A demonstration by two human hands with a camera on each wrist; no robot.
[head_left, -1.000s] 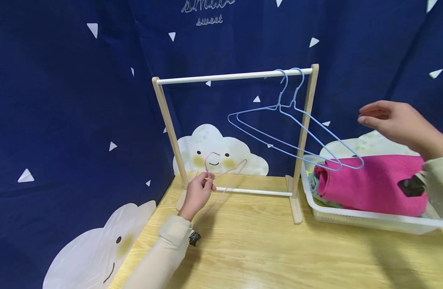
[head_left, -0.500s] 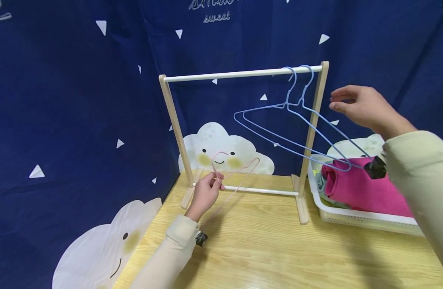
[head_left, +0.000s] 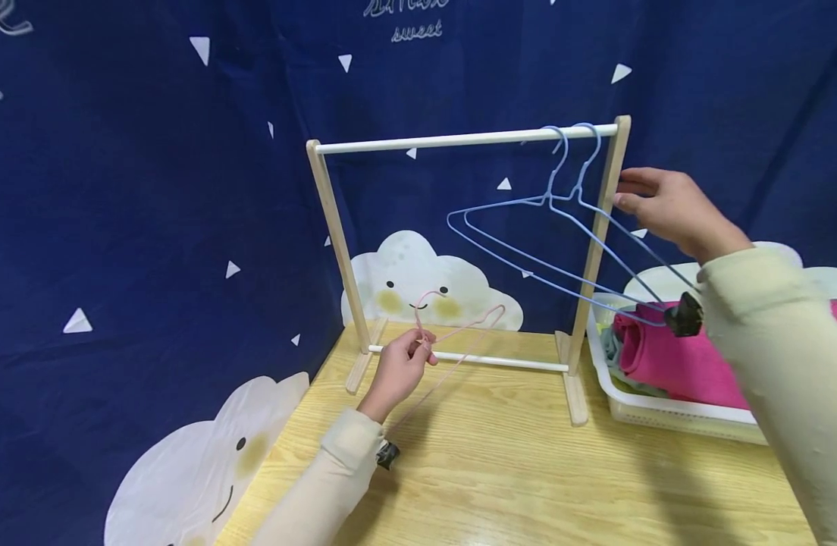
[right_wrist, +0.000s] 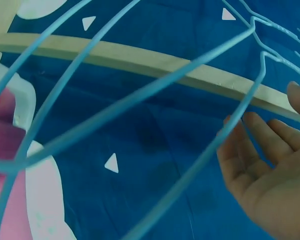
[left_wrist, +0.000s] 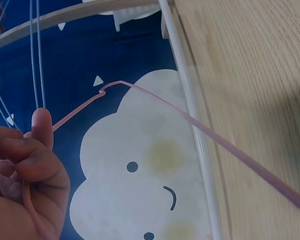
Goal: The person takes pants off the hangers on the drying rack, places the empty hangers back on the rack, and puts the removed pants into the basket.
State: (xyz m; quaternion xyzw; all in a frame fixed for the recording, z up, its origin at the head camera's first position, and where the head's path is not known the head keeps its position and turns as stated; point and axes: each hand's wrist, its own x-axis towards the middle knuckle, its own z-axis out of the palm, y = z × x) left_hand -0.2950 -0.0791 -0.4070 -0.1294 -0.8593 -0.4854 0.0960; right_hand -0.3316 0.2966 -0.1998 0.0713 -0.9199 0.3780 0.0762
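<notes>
My left hand (head_left: pixel 399 371) pinches a pink wire hanger (left_wrist: pixel 240 155) just below its hook, low in front of the rack. In the left wrist view, thumb and fingers close round the pink wire. Two blue hangers (head_left: pixel 551 186) hang by their hooks from the white top bar (head_left: pixel 425 142), near its right end. Beside the rack's right post (head_left: pixel 597 243) is my right hand (head_left: pixel 678 208), fingers loosely bent and holding nothing. The right wrist view has its fingertips close to a blue hanger's sloping arm (right_wrist: pixel 190 172); whether they touch cannot be told.
A white plastic basket (head_left: pixel 684 422) with a folded pink cloth (head_left: pixel 691 371) and a grey-green cloth stands right of the rack. The rack's wooden feet (head_left: pixel 575 398) rest on the wood-grain table (head_left: pixel 528 478). A navy curtain with clouds (head_left: pixel 418 265) hangs behind.
My right hand has moved left, from above the basket to beside the rack's right post. The left hand keeps its pinch on the pink hanger, shifted slightly right. The view has shifted slightly.
</notes>
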